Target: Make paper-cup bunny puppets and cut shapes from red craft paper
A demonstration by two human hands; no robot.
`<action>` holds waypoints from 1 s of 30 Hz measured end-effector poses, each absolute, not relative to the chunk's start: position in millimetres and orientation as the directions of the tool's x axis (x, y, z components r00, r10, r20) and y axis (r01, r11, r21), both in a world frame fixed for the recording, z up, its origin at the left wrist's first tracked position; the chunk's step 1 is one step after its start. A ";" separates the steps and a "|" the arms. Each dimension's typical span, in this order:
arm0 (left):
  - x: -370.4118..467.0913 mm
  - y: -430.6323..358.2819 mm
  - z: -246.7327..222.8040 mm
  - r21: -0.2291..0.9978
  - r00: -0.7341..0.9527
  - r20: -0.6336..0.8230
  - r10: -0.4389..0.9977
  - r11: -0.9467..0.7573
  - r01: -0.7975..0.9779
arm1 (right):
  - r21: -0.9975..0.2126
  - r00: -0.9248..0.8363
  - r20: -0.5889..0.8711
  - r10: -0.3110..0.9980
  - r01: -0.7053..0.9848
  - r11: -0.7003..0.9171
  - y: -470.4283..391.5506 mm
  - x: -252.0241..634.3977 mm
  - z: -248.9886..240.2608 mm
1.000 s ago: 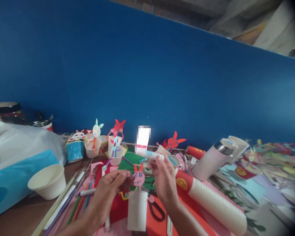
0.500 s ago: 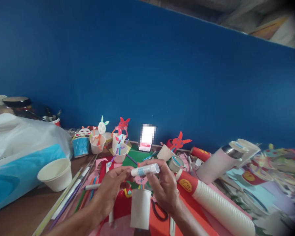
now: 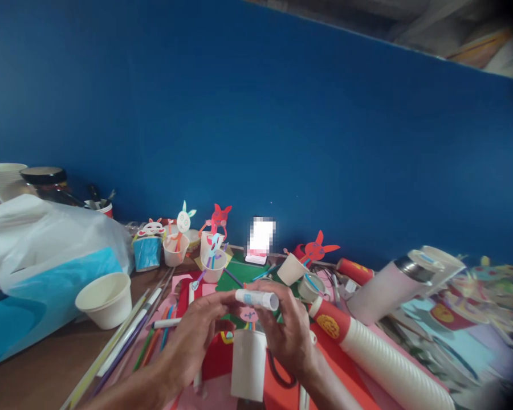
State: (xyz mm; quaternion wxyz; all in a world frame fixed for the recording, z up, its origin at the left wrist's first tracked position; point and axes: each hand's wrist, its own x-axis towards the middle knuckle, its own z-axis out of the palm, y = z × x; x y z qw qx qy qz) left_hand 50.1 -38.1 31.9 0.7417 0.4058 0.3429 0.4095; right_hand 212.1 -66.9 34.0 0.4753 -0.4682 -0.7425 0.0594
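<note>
A white glue stick (image 3: 256,299) with a pale blue label lies nearly level between my hands. My left hand (image 3: 196,327) pinches its left end with thumb and fingers, while my right hand (image 3: 291,330) curls around its right end. Just below stands a white paper cup (image 3: 248,367), upside down as far as I can tell. Behind its top edge a small pink paper face (image 3: 249,314) shows, with coloured strips under it. My right fingers partly hide the area behind the glue stick. Under my right hand is a dark loop (image 3: 282,373), perhaps a scissors handle.
Paper-animal cups (image 3: 214,265) line the back, around a propped phone (image 3: 256,259). Pencils and markers (image 3: 130,336) lie left beside an open paper bowl (image 3: 105,302). On the right are stacked paper cups (image 3: 393,364) and a pale bottle (image 3: 380,293). Coloured paper covers the middle.
The glue stick has turned slightly, its right end now tilting lower and more toward me. Both hands still hold it. The whole view has shifted a little.
</note>
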 end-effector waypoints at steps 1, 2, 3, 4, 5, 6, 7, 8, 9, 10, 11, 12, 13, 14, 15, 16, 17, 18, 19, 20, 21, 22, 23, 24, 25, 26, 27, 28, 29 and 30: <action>50.0 -38.1 32.5 0.885 0.440 -0.172 0.882 0.334 -0.324 | -0.524 -0.113 0.652 0.750 0.648 0.553 -67.1 212.1 33.4; 49.8 -38.1 33.3 0.887 0.446 -0.171 0.878 0.335 -0.319 | -0.517 -0.115 0.652 0.749 0.655 0.551 -67.2 212.1 33.1; 49.4 -38.0 34.5 0.889 0.450 -0.170 0.877 0.333 -0.313 | -0.512 -0.120 0.652 0.748 0.658 0.552 -67.2 212.2 33.1; 48.9 -37.7 36.0 0.893 0.448 -0.168 0.878 0.328 -0.307 | -0.508 -0.130 0.652 0.747 0.656 0.557 -67.1 212.2 33.5; 48.4 -37.4 37.6 0.897 0.441 -0.169 0.881 0.323 -0.301 | -0.504 -0.143 0.652 0.744 0.652 0.567 -67.1 212.4 34.1; 47.8 -37.1 39.2 0.899 0.434 -0.171 0.885 0.320 -0.298 | -0.501 -0.155 0.652 0.742 0.647 0.576 -67.1 212.6 34.9; 47.4 -36.7 40.7 0.900 0.430 -0.175 0.886 0.321 -0.296 | -0.499 -0.164 0.652 0.741 0.643 0.581 -67.1 212.9 35.8; 47.0 -36.3 41.8 0.898 0.430 -0.176 0.885 0.323 -0.297 | -0.497 -0.169 0.650 0.741 0.643 0.583 -67.1 213.2 36.7; 46.9 -36.0 42.5 0.897 0.435 -0.176 0.883 0.326 -0.299 | -0.496 -0.171 0.649 0.741 0.644 0.583 -67.0 213.7 37.4; 46.9 -35.7 42.6 0.895 0.445 -0.177 0.878 0.332 -0.299 | -0.495 -0.169 0.648 0.743 0.648 0.579 -67.0 214.2 38.0; 47.2 -35.5 42.3 0.894 0.452 -0.179 0.874 0.337 -0.296 | -0.494 -0.166 0.649 0.743 0.651 0.577 -66.9 214.7 38.2; 47.6 -35.5 41.5 0.894 0.458 -0.182 0.870 0.340 -0.290 | -0.493 -0.163 0.651 0.742 0.653 0.575 -66.8 215.1 38.3; 48.2 -35.5 40.5 0.897 0.461 -0.184 0.868 0.340 -0.283 | -0.490 -0.162 0.655 0.738 0.652 0.578 -66.6 215.5 38.1; 48.9 -35.6 39.3 0.900 0.463 -0.183 0.867 0.338 -0.276 | -0.490 -0.159 0.659 0.735 0.650 0.581 -66.5 215.8 37.8; 49.5 -35.7 38.0 0.902 0.466 -0.184 0.865 0.337 -0.270 | -0.489 -0.155 0.663 0.732 0.650 0.581 -66.4 216.0 37.3; 50.1 -35.9 36.8 0.903 0.466 -0.184 0.866 0.336 -0.267 | -0.488 -0.153 0.666 0.730 0.651 0.581 -66.4 216.1 36.8; 50.6 -36.2 35.8 0.904 0.465 -0.186 0.866 0.336 -0.265 | -0.484 -0.155 0.667 0.729 0.653 0.582 -66.4 216.1 36.2; 51.0 -36.5 34.9 0.903 0.465 -0.189 0.865 0.339 -0.263 | -0.480 -0.159 0.666 0.729 0.657 0.582 -66.5 215.9 35.7; 51.1 -36.7 34.3 0.902 0.464 -0.192 0.865 0.342 -0.264 | -0.474 -0.165 0.665 0.729 0.661 0.582 -66.7 215.6 35.2; 51.0 -36.9 34.0 0.901 0.464 -0.191 0.865 0.342 -0.267 | -0.468 -0.172 0.663 0.728 0.664 0.583 -66.8 215.3 34.8; 50.8 -37.1 33.8 0.901 0.465 -0.186 0.866 0.339 -0.271 | -0.462 -0.181 0.662 0.727 0.665 0.586 -67.0 214.9 34.5; 50.4 -37.1 33.9 0.902 0.468 -0.177 0.866 0.333 -0.276 | -0.457 -0.189 0.662 0.725 0.665 0.591 -67.0 214.5 34.2; 50.1 -37.0 34.0 0.903 0.472 -0.166 0.866 0.326 -0.280 | -0.451 -0.198 0.664 0.721 0.663 0.597 -67.0 214.1 34.1; 49.7 -36.7 34.3 0.905 0.475 -0.157 0.866 0.318 -0.281 | -0.446 -0.209 0.664 0.718 0.660 0.604 -67.0 213.9 34.0; 49.4 -36.4 34.6 0.907 0.473 -0.155 0.867 0.315 -0.279 | -0.443 -0.220 0.663 0.715 0.656 0.612 -66.8 213.7 34.0; 49.1 -36.0 35.0 0.908 0.470 -0.162 0.868 0.318 -0.273 | -0.440 -0.230 0.663 0.712 0.651 0.619 -66.6 213.7 34.0; 48.9 -35.5 35.5 0.908 0.464 -0.173 0.869 0.323 -0.267 | -0.436 -0.238 0.663 0.710 0.648 0.625 -66.3 213.9 34.0; 48.7 -35.1 36.0 0.907 0.458 -0.182 0.870 0.328 -0.263 | -0.433 -0.242 0.664 0.708 0.647 0.628 -66.0 214.2 34.1; 48.5 -34.8 36.6 0.906 0.455 -0.187 0.870 0.332 -0.262 | -0.428 -0.243 0.666 0.706 0.650 0.628 -65.6 214.6 34.2; 48.2 -34.7 37.4 0.906 0.460 -0.185 0.868 0.333 -0.262 | -0.422 -0.242 0.669 0.703 0.655 0.627 -65.3 215.1 34.2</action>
